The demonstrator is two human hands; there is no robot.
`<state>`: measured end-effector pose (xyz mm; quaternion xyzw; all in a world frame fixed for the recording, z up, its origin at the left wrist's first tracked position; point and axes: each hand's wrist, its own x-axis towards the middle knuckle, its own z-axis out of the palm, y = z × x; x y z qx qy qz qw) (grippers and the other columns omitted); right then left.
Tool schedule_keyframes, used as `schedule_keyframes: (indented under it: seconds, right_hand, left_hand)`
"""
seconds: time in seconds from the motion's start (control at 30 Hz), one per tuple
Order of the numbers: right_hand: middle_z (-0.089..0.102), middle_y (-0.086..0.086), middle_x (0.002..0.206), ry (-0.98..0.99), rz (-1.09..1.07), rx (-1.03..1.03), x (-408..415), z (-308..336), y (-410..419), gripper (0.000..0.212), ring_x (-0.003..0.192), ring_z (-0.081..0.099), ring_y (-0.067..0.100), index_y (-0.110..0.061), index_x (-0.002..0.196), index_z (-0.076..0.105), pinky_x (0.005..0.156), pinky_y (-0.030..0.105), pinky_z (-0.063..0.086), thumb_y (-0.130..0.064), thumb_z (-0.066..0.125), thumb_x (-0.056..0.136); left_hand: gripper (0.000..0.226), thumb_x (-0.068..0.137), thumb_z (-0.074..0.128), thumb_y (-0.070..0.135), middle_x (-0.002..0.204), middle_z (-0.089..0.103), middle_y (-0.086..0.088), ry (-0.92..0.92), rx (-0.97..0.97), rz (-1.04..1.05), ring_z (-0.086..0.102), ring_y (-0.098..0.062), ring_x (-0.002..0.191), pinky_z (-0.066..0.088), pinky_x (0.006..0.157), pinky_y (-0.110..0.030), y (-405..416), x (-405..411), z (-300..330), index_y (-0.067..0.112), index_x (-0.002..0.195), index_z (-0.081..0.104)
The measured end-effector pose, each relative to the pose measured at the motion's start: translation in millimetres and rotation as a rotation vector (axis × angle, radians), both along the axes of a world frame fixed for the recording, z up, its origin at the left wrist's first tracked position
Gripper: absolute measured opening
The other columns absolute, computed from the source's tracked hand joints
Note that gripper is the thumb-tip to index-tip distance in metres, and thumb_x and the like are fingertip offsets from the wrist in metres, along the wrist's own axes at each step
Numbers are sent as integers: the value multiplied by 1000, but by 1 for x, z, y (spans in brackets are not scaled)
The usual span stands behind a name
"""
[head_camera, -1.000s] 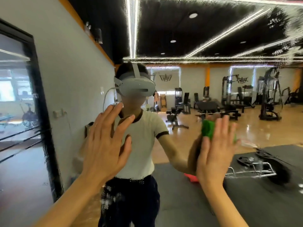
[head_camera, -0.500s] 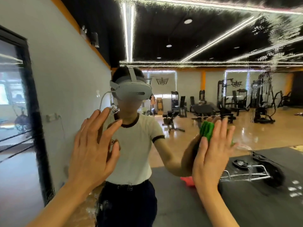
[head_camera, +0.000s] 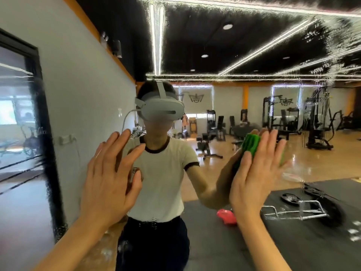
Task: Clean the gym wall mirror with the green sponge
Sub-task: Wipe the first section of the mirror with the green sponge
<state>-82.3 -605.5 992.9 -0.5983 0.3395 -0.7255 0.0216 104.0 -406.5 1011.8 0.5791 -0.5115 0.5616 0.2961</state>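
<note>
Mirror (head_camera: 224, 45) surface fills almost the whole view; inspection runs left to right.

Far left: the reflected door frame (head_camera: 42, 122) looks smeared and wavy, which I judge to be a wet film on the glass. Whether that strip has been wiped cannot be told.

Left of centre: left hand (head_camera: 109, 178) is raised with fingers straight and spread, holding nothing. It appears to lie flat against the glass as a brace, though actual contact cannot be confirmed.

Centre: reflection of the person, with droplets or suds showing low on the glass around waist height.

Right of centre: right hand (head_camera: 254, 177) has straight fingers pressing the green sponge (head_camera: 252, 145) flat against the mirror at about chest height. The sponge sits between palm and glass, its top edge showing above the thumb side.

Upper right: heavy speckled streaking across the reflected ceiling lights, which reads as foam or water not yet cleared. Lower right carries further white flecks.

Assessment: work is underway, not near complete. Residue remains top right, lower right and bottom centre.
</note>
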Motion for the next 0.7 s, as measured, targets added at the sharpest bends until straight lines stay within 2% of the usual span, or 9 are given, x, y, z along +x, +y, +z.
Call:
schedule_keyframes:
  seconds: [0.07,0.2,0.27,0.3,0.4,0.5,0.6,0.7]
  right_hand:
    - [12,4,168,11,-30,15,22,15,25,57,155,3,23,-14,159,16,123,60,1,-31,26,106]
    - [22,8,166,390,50,-420,67,28,79,55,154,7,22,-13,157,26,125,46,-5,-27,37,105]
    - [26,7,165,444,37,-501,55,30,63,53,154,9,21,-14,157,30,125,44,-6,-26,38,106]
    - [25,7,165,418,7,-470,43,29,47,53,154,9,21,-15,157,28,125,44,-6,-26,37,106]
    - [13,2,167,194,-64,-199,-3,23,-4,56,154,3,19,-19,159,10,124,45,-8,-27,28,106]
    - [15,4,167,36,-38,-141,-11,27,-19,54,155,4,24,-12,159,18,123,40,-13,-30,24,109]
    - [11,0,166,139,-14,-262,-6,18,-15,54,155,1,19,-12,159,19,124,43,-12,-31,23,109]
    - [2,-5,169,361,1,-351,-19,-50,-16,53,156,-1,20,-16,161,13,125,46,-8,-32,20,110]
  left_hand:
    - [49,96,43,27,156,33,-20,1,-1,2,25,-36,148,10,125,-38,0,0,-1,13,143,44]
    - [50,96,43,28,156,33,-20,10,-3,0,25,-35,148,9,125,-36,0,0,0,14,144,44]
    - [50,96,43,28,157,32,-20,7,-4,-2,25,-36,148,10,124,-36,0,0,0,14,145,43]
    - [50,96,43,28,157,32,-19,4,-6,-7,25,-36,148,11,124,-37,-1,0,0,14,144,43]
    - [50,96,43,27,156,32,-19,8,-6,-20,26,-37,147,18,122,-44,-2,0,-1,14,144,43]
    - [49,96,43,26,156,31,-17,2,-12,-21,26,-36,147,20,120,-46,-3,0,-1,15,144,43]
    - [49,96,43,27,156,30,-17,-7,-18,-17,25,-35,147,18,121,-42,-3,1,-1,15,143,42]
    - [49,96,43,27,155,29,-17,-14,-17,3,25,-37,146,16,122,-40,-3,2,0,15,143,42]
